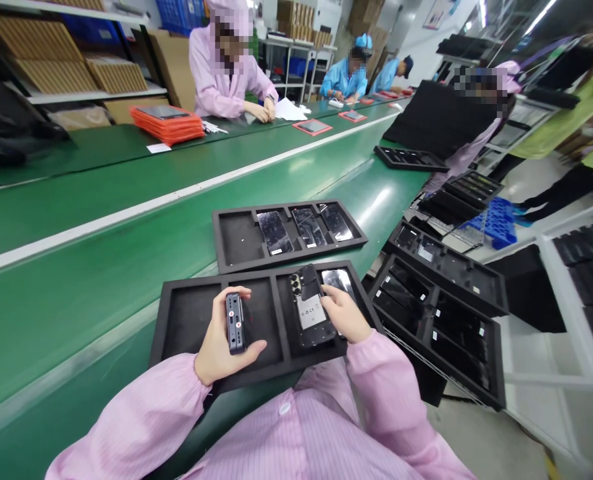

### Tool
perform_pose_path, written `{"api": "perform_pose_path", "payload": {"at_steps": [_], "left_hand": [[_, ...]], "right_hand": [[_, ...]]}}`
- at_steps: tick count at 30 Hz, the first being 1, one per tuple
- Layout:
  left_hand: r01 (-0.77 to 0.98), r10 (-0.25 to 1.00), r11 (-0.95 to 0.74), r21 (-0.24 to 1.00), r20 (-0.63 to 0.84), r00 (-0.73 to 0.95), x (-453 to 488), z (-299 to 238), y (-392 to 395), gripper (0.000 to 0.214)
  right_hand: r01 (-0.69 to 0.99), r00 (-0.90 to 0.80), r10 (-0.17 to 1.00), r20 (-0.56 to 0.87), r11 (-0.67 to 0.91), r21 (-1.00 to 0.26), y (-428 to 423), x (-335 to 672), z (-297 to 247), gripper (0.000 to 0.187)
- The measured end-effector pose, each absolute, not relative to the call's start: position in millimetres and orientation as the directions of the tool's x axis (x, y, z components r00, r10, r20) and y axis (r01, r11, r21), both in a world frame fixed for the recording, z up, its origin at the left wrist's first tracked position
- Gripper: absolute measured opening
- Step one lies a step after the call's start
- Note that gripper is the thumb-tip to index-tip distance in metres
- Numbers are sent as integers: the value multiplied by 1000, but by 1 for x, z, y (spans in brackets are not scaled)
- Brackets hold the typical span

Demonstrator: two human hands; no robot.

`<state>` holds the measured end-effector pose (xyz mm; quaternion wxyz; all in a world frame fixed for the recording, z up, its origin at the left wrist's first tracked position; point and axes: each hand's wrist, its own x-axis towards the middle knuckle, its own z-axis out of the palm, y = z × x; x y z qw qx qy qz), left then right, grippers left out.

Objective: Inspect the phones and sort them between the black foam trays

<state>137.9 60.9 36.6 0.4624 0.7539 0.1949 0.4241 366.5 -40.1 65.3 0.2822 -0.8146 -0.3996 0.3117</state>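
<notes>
My left hand (215, 347) is closed around what look like two dark smartphones (235, 325) stacked together. Their port ends face me, each with a small round sticker. My right hand (345, 315) grips the right edge of another smartphone (310, 312), which lies back side up, its pale battery label and camera lenses showing. That phone is over the right part of the near black foam tray (165, 313). Partly hidden behind my right hand, one more phone (337, 279) sits in the same tray, its shiny face up.
Beyond it, a second foam tray (218, 240) holds three phones. More phone trays (496, 360) stand on a rack at my right. Across the green conveyor (101, 220), a person in pink (209, 87) works beside a stack of red-orange padded sheets (164, 127).
</notes>
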Motion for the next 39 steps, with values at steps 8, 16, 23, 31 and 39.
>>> {"api": "perform_pose_path", "payload": {"at_steps": [8,16,23,31,39], "left_hand": [[-173,438,-700,693,608,662,139,48,49,81],[-242,294,-753,611,642,708,137,47,49,91],[-127,465,-711,692,598,653,130,44,63,79],[-170,556,-711,683,693,460,126,40,71,87],[-179,512,-728,662,699,500,135,25,65,103]], "right_hand": [[214,22,888,-460,-453,-865,-21,363,107,37],[252,-228,729,-646,-596,-762,32,319,101,31],[34,122,928,-352,-358,-933,-10,307,75,56],[584,758,625,-186,-778,-233,-95,396,45,37],[525,762,593,-262,-802,-286,-104,405,33,45]]}}
